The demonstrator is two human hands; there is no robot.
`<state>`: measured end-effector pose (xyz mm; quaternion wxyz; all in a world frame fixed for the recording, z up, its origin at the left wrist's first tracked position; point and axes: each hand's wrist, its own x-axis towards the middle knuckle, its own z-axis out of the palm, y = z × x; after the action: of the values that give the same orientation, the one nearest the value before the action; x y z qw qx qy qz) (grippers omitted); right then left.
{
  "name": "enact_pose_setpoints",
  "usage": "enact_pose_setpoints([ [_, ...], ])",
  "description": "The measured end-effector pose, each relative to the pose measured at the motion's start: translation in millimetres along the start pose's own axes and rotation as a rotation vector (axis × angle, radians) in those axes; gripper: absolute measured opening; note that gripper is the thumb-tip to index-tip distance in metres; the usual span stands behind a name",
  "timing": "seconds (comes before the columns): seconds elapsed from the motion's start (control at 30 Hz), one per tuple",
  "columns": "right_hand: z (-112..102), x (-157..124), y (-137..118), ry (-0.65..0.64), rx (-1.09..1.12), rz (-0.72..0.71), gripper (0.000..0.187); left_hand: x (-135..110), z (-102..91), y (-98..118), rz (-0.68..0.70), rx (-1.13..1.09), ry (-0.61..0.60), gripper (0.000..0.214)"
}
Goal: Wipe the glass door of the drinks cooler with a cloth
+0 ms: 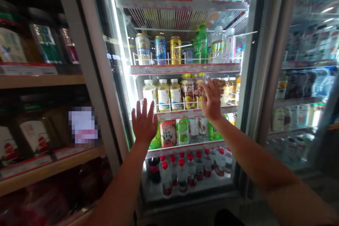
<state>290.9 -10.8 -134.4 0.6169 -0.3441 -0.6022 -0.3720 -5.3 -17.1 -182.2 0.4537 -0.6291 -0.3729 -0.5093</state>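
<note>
Both my arms reach toward a lit drinks fridge whose glass door (148,21) carries reflections. My left hand (144,122) is raised with its fingers spread, in front of the lower left shelves. Nothing is in it. Farther right, my right hand (212,102) is up with fingers extended, at or very near the glass; a brownish reflection shows beside its fingers. Whether either palm touches the glass I cannot tell. Behind the hands stand pale tea bottles (163,95), brown bottles with yellow caps (188,91) and a red-pink drink carton (168,134).
Cans (160,50) and a green bottle (202,44) stand on the shelf above. Red-capped water bottles (182,174) fill the bottom. At left are wooden shelves (39,81) of bottles; at right, past a metal frame (272,60), is another glass-fronted fridge (299,99).
</note>
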Motion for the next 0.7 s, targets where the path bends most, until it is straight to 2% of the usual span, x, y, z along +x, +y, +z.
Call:
enact_pose_setpoints([
  [0.13, 8.8, -15.6, -28.0, -0.092, 0.034, -0.065, 0.049, -0.6, -0.6, -0.2, 0.001, 0.001, -0.001, 0.064],
  [0.23, 17.1, -3.2, -43.5, -0.153, 0.052, -0.097, 0.049, -0.9, -0.5, -0.4, 0.003, -0.005, -0.001, 0.064],
  [0.33, 27.1, 11.0, -59.5, -0.161, 0.072, -0.113, 0.050, -1.2, 0.1, -0.5, 0.004, -0.011, 0.005, 0.065],
  [0.43, 36.8, 8.2, -77.6, -0.163, 0.064, -0.137, 0.052, -1.7, 0.6, -0.6, -0.001, -0.022, 0.008, 0.066],
  [0.53, 46.5, 7.0, -95.2, -0.217, 0.048, -0.255, 0.048, -2.4, 0.5, -0.7, -0.005, -0.024, -0.001, 0.066],
  [0.6, 53.6, 19.1, -105.6, -0.250, 0.042, -0.315, 0.045, -2.7, 0.2, -0.7, -0.007, -0.025, -0.001, 0.065],
  [0.7, 63.7, 48.6, -118.0, -0.255, 0.021, -0.312, 0.045, -2.7, -0.8, -0.6, -0.015, -0.037, -0.005, 0.064],
])
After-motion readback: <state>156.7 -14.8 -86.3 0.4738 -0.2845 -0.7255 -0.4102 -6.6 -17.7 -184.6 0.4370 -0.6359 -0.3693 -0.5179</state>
